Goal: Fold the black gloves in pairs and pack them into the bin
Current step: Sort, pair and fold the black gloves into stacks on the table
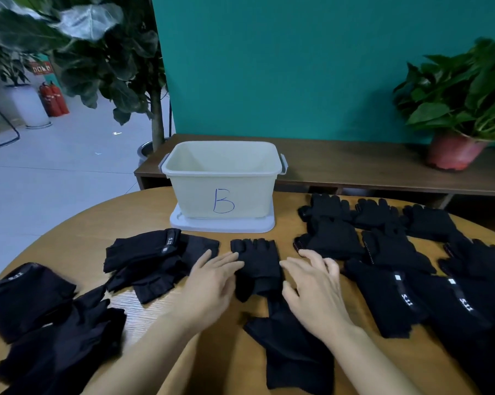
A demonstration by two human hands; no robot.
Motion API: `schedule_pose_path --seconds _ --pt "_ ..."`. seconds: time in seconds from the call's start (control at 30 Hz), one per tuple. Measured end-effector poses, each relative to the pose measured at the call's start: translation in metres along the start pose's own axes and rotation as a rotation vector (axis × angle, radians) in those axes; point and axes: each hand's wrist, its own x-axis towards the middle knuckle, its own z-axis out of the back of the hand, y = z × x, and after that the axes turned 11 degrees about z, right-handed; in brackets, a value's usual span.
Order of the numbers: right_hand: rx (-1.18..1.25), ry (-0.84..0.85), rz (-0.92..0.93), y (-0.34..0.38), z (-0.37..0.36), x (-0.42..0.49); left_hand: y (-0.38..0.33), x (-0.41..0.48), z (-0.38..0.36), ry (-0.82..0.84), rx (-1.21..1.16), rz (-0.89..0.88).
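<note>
Nearest the body, on the wooden desk (83,232): one black glove (291,352) lying flat and unfolded between the forearms. Just beyond it, the left hand (212,283) and the right hand (314,289), set apart on either side of a stacked glove pair (259,266), fingers straight or loosely spread, gripping nothing. Left fingertips touching the pair's left edge; right hand just beside its right edge, contact unclear. Looks like squaring up or starting a fold on this one pair.

To the left, a loose heap of gloves (55,337) at the desk's near edge, and a further batch (155,263) beyond it, partly doubled over but not packed. To the right, many more gloves (397,280) spread in overlapping rows, reaching back toward the far edge.

Farther back, at the middle, the pale bin (195,192) marked B, standing on its lid (220,225), well apart from both hands. No glove visible inside, with the lower part hidden behind the front wall.

Judged from that: packing not yet begun, one pair in hand at most, nearly the whole job left.
</note>
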Motion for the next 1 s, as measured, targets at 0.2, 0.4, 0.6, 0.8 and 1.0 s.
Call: schedule_pose_path --seconds 0.2,0.4,0.6,0.8,1.0 --pt "0.120 0.477 -0.003 0.018 -0.013 -0.015 -0.024 -0.012 -0.035 0.283 0.255 0.061" --pt "0.085 0.474 -0.018 0.017 -0.014 -0.028 -0.026 -0.025 -0.040 0.307 0.332 0.008" --pt "0.030 0.482 -0.041 0.025 -0.010 -0.039 -0.029 -0.029 -0.036 0.343 0.347 -0.024" --pt "0.061 0.459 -0.057 0.021 0.001 -0.034 -0.017 -0.038 -0.016 0.258 0.299 -0.019" --pt "0.048 0.344 -0.001 0.034 0.012 -0.026 0.007 -0.069 0.021 0.152 0.307 0.020"
